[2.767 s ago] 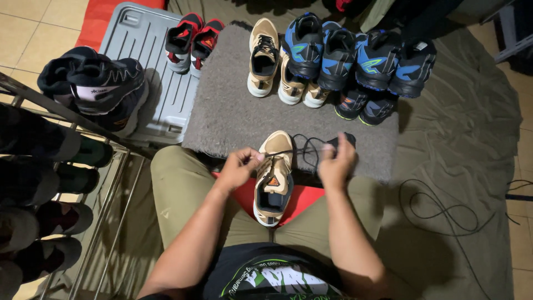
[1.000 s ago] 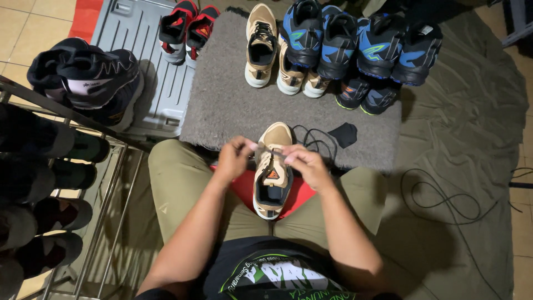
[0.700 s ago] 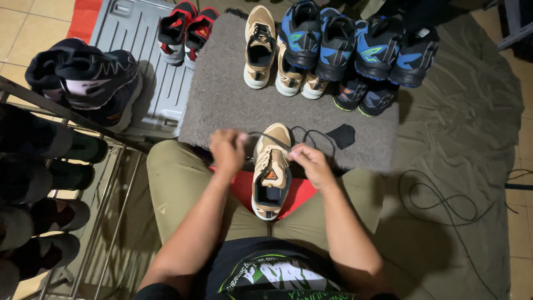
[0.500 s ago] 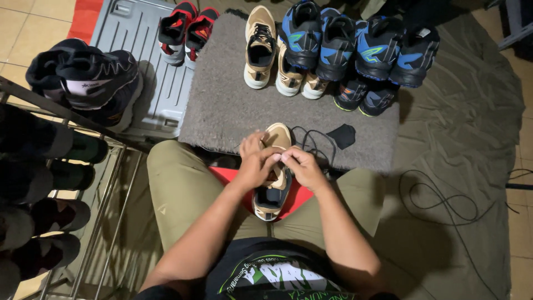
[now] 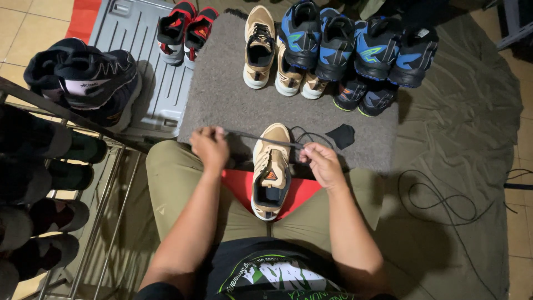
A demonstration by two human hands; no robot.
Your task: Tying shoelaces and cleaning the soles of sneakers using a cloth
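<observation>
A tan sneaker (image 5: 270, 169) lies toe-away on a red cloth (image 5: 240, 186) between my knees. A dark shoelace (image 5: 261, 138) is stretched taut across its toe. My left hand (image 5: 210, 147) pinches the lace's left end, out to the left of the shoe. My right hand (image 5: 321, 163) grips the lace just right of the shoe. The rest of the lace loops loosely on the grey mat (image 5: 222, 100) beyond the toe.
A second tan sneaker (image 5: 259, 47) and several blue and black sneakers (image 5: 355, 50) line the mat's far edge. Red and black shoes (image 5: 186, 28) sit on a grey tray (image 5: 139, 61). A metal shoe rack (image 5: 50, 166) stands at left. A black cable (image 5: 438, 194) lies at right.
Half a second ago both hands were together over the shoe's toe. They have moved apart, the left going left, and the lace is now pulled straight between them.
</observation>
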